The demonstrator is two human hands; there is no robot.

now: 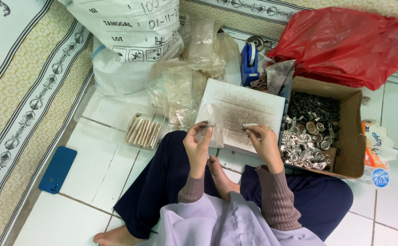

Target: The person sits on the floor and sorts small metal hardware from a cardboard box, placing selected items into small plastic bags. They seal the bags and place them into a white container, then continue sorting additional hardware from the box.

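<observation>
Your left hand (197,148): pinching a clear bag (211,123), held up over the white board (242,111). Your right hand (263,142): gripping a small metal part (250,125) just beside the bag. Box (350,132) of metal parts at your right; tray (142,130) of sticks at your left; blue phone (57,169) on the floor.

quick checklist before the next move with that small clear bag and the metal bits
1. Left hand grips small clear plastic bag: ok.
2. Bag mouth open: cannot tell.
3. Right hand pinches a thin silvery metal piece beside the bag: ok, though its shape is too small to tell.
4. Brown cardboard box of silver and dark metal parts close by the right hand: ok.
5. White board in front of the hands lies flat: ok.
6. Clear tray of finished packets lies near the left hand: ok.
</observation>
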